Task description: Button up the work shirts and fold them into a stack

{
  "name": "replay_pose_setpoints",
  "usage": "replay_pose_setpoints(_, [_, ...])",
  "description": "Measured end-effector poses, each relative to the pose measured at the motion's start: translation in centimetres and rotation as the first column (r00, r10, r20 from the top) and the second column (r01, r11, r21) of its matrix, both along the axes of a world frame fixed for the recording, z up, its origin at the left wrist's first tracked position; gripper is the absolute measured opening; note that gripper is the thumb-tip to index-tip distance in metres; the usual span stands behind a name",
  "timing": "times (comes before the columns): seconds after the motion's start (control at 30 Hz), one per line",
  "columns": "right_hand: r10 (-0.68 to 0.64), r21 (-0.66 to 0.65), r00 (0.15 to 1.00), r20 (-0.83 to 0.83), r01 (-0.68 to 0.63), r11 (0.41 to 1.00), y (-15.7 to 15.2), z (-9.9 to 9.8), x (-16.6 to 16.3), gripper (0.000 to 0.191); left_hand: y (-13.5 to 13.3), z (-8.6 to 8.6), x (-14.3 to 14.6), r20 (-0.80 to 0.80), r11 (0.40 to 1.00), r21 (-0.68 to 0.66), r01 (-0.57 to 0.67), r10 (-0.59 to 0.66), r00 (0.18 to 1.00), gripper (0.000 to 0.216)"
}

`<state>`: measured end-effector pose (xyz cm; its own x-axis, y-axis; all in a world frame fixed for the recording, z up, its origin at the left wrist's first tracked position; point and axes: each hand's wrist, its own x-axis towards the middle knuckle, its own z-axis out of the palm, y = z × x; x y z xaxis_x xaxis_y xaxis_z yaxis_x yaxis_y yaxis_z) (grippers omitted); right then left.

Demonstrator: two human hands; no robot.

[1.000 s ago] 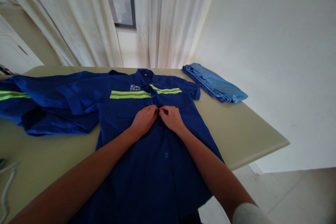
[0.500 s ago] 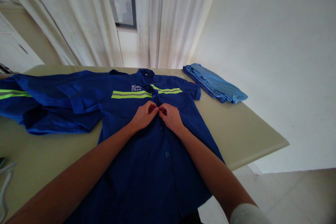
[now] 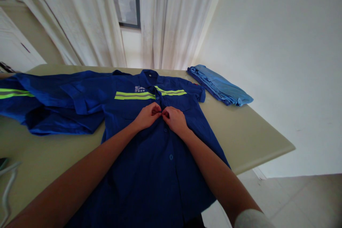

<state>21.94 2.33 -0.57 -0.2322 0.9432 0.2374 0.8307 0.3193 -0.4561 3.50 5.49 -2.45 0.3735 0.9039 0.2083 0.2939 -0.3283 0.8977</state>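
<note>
blue shirt (image 3: 144, 164): spread front-up on the table (image 3: 256, 139), collar away from the person, hem toward them.
left hand (image 3: 146, 115): on the shirt's front, below the yellow stripe (image 3: 135, 96); thumb and forefinger tips meet at the placket (image 3: 169, 144), apparently nipping cloth, a small hollow behind them.
right hand (image 3: 175, 119): facing it across the shirt's placket, fingers curled, tips closed on the same edge; whether a button sits between, i can't tell.
changed: a second ago the left fingers lay flatter on the shirt; now they're arched, thumb in sight. the right hand looks much the same.
meaning: a shift of grip at one spot on the shirt, i'd judge.
buttons: upper button (image 3: 157, 98) beyond the hands; middle button (image 3: 165, 130) and lower button (image 3: 171, 157) toward the shirt's hem.
neighbours: second blue garment (image 3: 85, 123) left of the shirt, touching its sleeve; folded clothes (image 3: 220, 83) just beside the right sleeve.
</note>
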Motion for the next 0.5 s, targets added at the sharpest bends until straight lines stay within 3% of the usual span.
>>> replay_pose_setpoints(0.17, [-0.008, -0.025, 1.000, 0.010, 0.009, 1.000, -0.1, 0.2, 0.1, 0.006, 0.5, -0.1, 0.2, -0.073, 0.999, -0.043, -0.022, 0.019, 0.997, 0.016])
replay_pose_setpoints(0.33, [-0.029, -0.082, 0.992, -0.123, 0.019, 0.996, 0.7, -0.1, 0.7, 0.006, -0.3, 0.3, 0.5, -0.252, 0.994, 0.073, -0.078, 0.094, 0.963, 0.023])
replay_pose_setpoints(0.5, [-0.038, -0.096, 0.959, -0.281, 0.011, 0.995, 1.4, -0.5, 0.8, 0.004, -0.6, 0.1, 0.7, -0.322, 0.983, 0.151, -0.105, 0.149, 0.935, 0.023])
